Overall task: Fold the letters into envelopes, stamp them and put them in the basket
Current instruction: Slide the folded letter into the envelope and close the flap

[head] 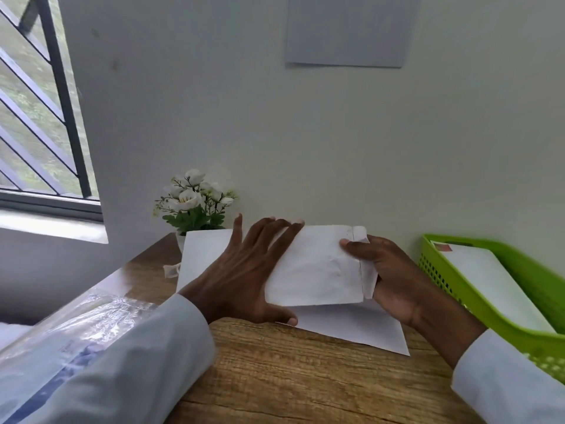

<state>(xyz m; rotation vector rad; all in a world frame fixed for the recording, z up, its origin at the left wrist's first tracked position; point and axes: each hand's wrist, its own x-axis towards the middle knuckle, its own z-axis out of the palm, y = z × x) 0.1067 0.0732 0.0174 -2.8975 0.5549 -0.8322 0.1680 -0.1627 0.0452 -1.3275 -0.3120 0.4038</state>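
Note:
A white envelope point(318, 267) is held just above the wooden table point(275, 371), its flap end pointing right. My left hand point(244, 270) lies over its left end, fingers straight and spread, thumb under the lower edge. My right hand point(388, 276) grips the flap end, thumb on top and fingers curled behind. White letter sheets point(201, 255) lie flat on the table beneath both hands. The green basket point(443, 270) stands at the right with a stamped white envelope point(489, 280) inside.
A small pot of white flowers point(192, 203) stands against the wall behind the sheets. A clear plastic packet point(76, 332) lies at the table's left edge. A crumpled scrap point(171, 270) sits left of the sheets. A window is at far left.

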